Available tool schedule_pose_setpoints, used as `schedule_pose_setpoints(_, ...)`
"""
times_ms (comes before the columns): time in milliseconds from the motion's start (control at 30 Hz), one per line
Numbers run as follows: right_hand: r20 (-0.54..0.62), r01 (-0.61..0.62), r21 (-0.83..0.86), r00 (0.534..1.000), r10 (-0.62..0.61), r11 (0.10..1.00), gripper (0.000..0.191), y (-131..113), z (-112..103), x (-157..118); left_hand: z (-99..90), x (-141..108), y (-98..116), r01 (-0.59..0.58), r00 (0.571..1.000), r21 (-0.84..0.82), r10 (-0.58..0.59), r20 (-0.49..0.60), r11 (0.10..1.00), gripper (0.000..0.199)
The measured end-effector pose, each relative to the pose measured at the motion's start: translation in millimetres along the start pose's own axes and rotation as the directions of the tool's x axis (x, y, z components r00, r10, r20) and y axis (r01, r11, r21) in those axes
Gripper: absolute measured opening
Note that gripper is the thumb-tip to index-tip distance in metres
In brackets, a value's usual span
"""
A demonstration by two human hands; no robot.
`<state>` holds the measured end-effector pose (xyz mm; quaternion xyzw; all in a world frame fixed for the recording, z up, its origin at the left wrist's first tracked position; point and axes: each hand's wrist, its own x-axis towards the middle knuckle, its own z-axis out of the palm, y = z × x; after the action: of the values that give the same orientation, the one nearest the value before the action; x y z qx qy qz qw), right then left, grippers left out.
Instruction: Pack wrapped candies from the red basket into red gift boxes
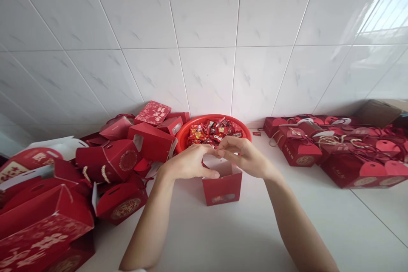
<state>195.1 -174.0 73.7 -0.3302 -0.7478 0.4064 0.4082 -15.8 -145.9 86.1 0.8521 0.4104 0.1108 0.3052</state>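
Observation:
A small red gift box (222, 189) with a clear window low on its front stands upright on the white surface, its top open and white inside. My left hand (190, 163) is closed at the box's left side, its thumb over the near left rim and its fingers along the back. My right hand (245, 157) curls over the back right of the opening, thumb and forefinger bent together at the far flap. The fingertips of both hands almost meet there. Right behind the box sits a red plastic basket (182, 135) holding many wrapped candies (208, 131).
Red gift boxes (111, 159) lie in a jumbled pile on the left, some open. Rows of closed red boxes (299, 148) with cord handles stand on the right, before a brown carton (379, 112). A small red packet (256, 134) lies by the basket. White wall tiles (207, 76) rise behind.

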Motion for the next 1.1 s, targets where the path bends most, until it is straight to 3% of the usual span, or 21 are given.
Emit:
schedule_pose_setpoints(167, -0.087, -0.005, -0.109, 0.996, -0.005, 0.994, 0.026, -2.8, -19.7, -4.8, -2.6, -3.4, -0.1, -0.039, 0.999, 0.030, 0.038, 0.015, 0.999, 0.050)
schedule_pose_setpoints(267, -0.064, -0.044, -0.193, 0.997, 0.032, 0.980, 0.037, 0.3, -31.8, -9.0, -1.8, -2.5, -2.8, -0.113, 0.993, 0.065, 0.112, 0.030, 0.991, 0.032)
schedule_pose_setpoints(400, 0.033, -0.115, -0.238, 0.991, 0.126, 0.965, 0.064, 7.1, -41.7, -12.4, 0.7, 2.4, -5.4, -0.224, 0.967, 0.075, 0.231, -0.108, 0.972, 0.020)
schedule_pose_setpoints(467, 0.034, -0.144, -0.219, 0.987, 0.155, 0.965, 0.075, 9.2, -42.5, -11.9, 0.9, 4.3, -5.8, -0.292, 0.914, 0.041, 0.291, -0.281, 0.956, 0.018)
schedule_pose_setpoints(567, 0.026, -0.123, -0.047, 0.992, 0.125, 0.991, 0.074, 9.5, -38.7, -8.2, 0.5, 5.9, -5.9, -0.375, 0.779, -0.013, 0.308, -0.547, 0.927, 0.017)
schedule_pose_setpoints(667, -0.001, -0.062, 0.188, 0.998, 0.063, 0.980, 0.058, 8.3, -31.8, -3.2, 1.6, 7.6, -4.8, -0.414, 0.678, -0.079, 0.249, -0.692, 0.907, 0.028)
schedule_pose_setpoints(733, -0.042, -0.025, 0.253, 0.998, 0.037, 0.967, 0.047, 7.6, -28.2, -0.9, 2.9, 8.9, -3.3, -0.425, 0.654, -0.145, 0.192, -0.732, 0.893, 0.041)
schedule_pose_setpoints(800, -0.095, 0.006, 0.262, 0.995, 0.019, 0.965, 0.041, 6.6, -26.5, -0.2, 3.5, 9.6, -1.6, -0.426, 0.678, -0.230, 0.140, -0.722, 0.875, 0.054)
schedule_pose_setpoints(900, -0.185, 0.029, 0.255, 0.983, 0.020, 0.967, 0.039, 3.6, -26.6, -1.3, 2.5, 8.6, 0.1, -0.387, 0.781, -0.359, 0.095, -0.617, 0.849, 0.066)
schedule_pose_setpoints(967, -0.228, 0.032, 0.256, 0.973, 0.028, 0.966, 0.040, 1.1, -27.1, -2.3, 1.5, 7.4, 0.6, -0.364, 0.829, -0.417, 0.086, -0.553, 0.833, 0.068)
schedule_pose_setpoints(1100, -0.242, 0.033, 0.242, 0.970, 0.028, 0.970, 0.041, -1.0, -26.5, -2.6, 1.5, 6.5, 1.6, -0.357, 0.834, -0.437, 0.071, -0.547, 0.825, 0.062)
